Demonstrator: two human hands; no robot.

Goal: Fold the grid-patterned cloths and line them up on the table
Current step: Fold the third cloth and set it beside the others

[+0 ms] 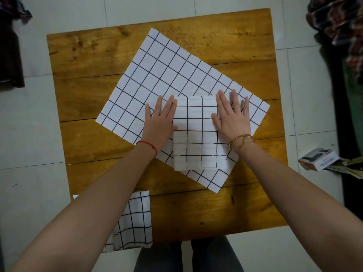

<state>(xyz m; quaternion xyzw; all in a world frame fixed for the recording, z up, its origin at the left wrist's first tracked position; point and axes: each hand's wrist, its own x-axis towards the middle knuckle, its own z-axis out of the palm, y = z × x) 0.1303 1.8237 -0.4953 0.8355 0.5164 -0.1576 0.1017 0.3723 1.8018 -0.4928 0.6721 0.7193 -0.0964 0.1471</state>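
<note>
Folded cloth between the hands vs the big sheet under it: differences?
The folded cloth is a compact rectangle, squared to the table edges; the spread cloth is far larger, unfolded and lies diagonally. The folded one sits on top, flanked by the flat left hand and right hand; the spread one rests directly on the wood. Both are white with a black grid.

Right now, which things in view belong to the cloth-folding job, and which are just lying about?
Job:
- small folded white grid-patterned cloth, flanked by left hand and right hand, fingers straight
- large spread white grid-patterned cloth beneath it
- folded grid cloth at the table's near edge
- brown wooden table

Lying about:
- small cardboard box on the floor
- dark patterned fabric, top right
</note>
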